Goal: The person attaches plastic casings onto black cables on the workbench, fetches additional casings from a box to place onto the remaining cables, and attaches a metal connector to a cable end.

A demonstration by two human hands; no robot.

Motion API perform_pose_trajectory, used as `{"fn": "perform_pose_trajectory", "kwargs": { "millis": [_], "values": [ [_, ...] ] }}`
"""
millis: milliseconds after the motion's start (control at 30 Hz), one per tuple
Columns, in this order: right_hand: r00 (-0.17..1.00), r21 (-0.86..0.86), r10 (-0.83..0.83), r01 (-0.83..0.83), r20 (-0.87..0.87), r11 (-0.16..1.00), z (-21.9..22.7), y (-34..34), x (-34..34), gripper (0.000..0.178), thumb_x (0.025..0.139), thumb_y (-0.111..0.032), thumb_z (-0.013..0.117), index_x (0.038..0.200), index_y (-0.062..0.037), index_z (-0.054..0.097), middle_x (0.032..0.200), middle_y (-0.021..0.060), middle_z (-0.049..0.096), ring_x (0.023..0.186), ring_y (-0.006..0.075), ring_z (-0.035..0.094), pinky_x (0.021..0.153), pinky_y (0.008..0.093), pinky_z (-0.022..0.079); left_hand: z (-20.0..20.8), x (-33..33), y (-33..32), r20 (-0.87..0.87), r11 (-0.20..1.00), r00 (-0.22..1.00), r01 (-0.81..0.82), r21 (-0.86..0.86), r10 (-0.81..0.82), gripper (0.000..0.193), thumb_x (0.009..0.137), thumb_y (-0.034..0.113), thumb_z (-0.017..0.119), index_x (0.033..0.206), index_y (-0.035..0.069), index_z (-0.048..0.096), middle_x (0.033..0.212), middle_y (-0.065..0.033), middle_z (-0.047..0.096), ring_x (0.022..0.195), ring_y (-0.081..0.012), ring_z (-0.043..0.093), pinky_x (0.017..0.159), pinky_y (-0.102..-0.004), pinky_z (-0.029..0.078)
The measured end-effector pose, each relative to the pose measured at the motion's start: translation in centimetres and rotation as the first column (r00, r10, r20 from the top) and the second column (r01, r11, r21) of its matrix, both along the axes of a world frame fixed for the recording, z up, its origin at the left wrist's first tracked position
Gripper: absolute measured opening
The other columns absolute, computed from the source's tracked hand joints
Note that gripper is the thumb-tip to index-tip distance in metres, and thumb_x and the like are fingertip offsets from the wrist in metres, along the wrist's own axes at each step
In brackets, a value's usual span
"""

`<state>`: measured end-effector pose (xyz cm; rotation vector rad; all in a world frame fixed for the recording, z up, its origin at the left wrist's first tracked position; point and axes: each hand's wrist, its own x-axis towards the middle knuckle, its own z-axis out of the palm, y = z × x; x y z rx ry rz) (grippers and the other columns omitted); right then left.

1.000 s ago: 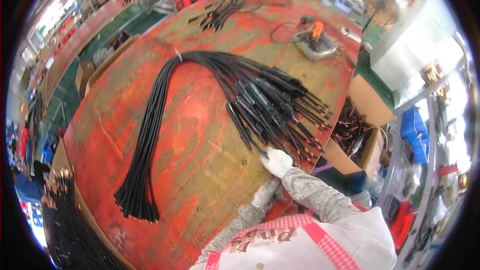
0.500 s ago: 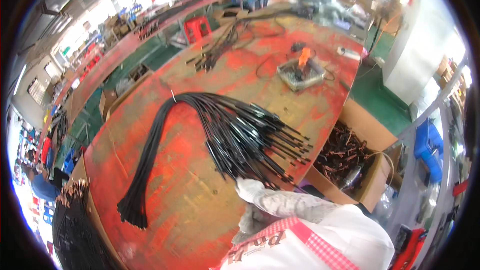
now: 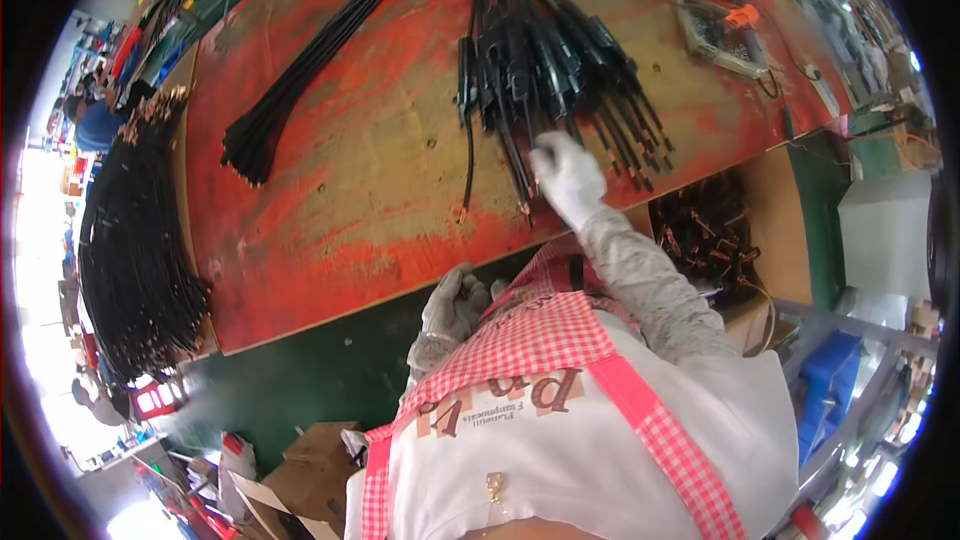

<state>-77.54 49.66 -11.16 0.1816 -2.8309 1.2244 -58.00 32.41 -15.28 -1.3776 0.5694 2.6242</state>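
Observation:
A bundle of black cables (image 3: 330, 58) lies bent in an arch across the red, worn tabletop (image 3: 330, 240), tied with a light band at its top. Its right half fans out, with shiny black sleeves (image 3: 545, 65) and bare copper tips. Over the near ends of this fan, my right hand (image 3: 570, 178), in a white glove and slightly blurred, has its fingers curled against a black cable. Close to the table's front edge, by the checked apron, my left hand (image 3: 453, 305) is gloved in grey-white with fingers curled; whatever may be inside them is hidden.
A clear tray (image 3: 715, 40) holds an orange-handled tool at the back right. Below the right edge stands a carton of copper-ended scraps (image 3: 700, 230). Another thick stack of black cables (image 3: 135, 240) hangs at the left. Blue bins (image 3: 828, 380) sit on a rack at right.
The view has tilted down, so the bundle sits higher in the picture. My right hand stays by the cable ends; my left hand now shows more fully near the apron.

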Motion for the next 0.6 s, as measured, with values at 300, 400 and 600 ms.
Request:
{"fn": "perform_pose_trajectory", "kwargs": {
  "millis": [300, 400, 600],
  "values": [
    [0.948, 0.28, 0.005, -0.099, 0.319, 0.955, -3.5, -0.9, -4.6, 0.075, 0.077, -0.05, 0.07, 0.124, 0.0044, 0.051, 0.111, 0.026, 0.063, 0.102, 0.0352, 0.064, 0.084, 0.0417, 0.051, -1.2, -5.2, -0.3, -0.247, 0.972, 0.954, 0.203, 0.12, -0.169, 0.02, 0.094, 0.022, 0.058, 0.099, 0.003, 0.058, 0.078, -0.0052, 0.056, 0.069, -0.019, 0.057, 0.061, -0.0335, 0.051],
    [0.822, 0.008, 0.063, -0.082, 0.566, 0.997, -1.8, -1.2, -5.3, 0.055, 0.072, -0.033, 0.072, 0.11, 0.0042, 0.059, 0.097, 0.0202, 0.065, 0.083, 0.0272, 0.066, 0.064, 0.0355, 0.052, -3.7, -9.4, -0.7, -0.273, 0.953, 0.913, 0.295, -0.066, -0.302, 0.021, 0.093, 0.019, 0.058, 0.102, 0.001, 0.059, 0.073, -0.0039, 0.057, 0.062, -0.018, 0.057, 0.056, -0.0315, 0.05],
    [0.531, -0.2, 0.214, -0.085, 0.82, 0.976, -4.9, -0.4, -8.6, 0.022, 0.069, -0.013, 0.066, 0.088, -0.0009, 0.063, 0.074, 0.0094, 0.06, 0.064, 0.0203, 0.06, 0.055, 0.0329, 0.048, -3.3, -13.9, 1.1, -0.096, 0.835, 0.842, 0.499, -0.233, -0.53, 0.026, 0.094, 0.028, 0.057, 0.101, 0.004, 0.059, 0.074, -0.0024, 0.06, 0.064, -0.0142, 0.061, 0.057, -0.0302, 0.054]
  ]
}}
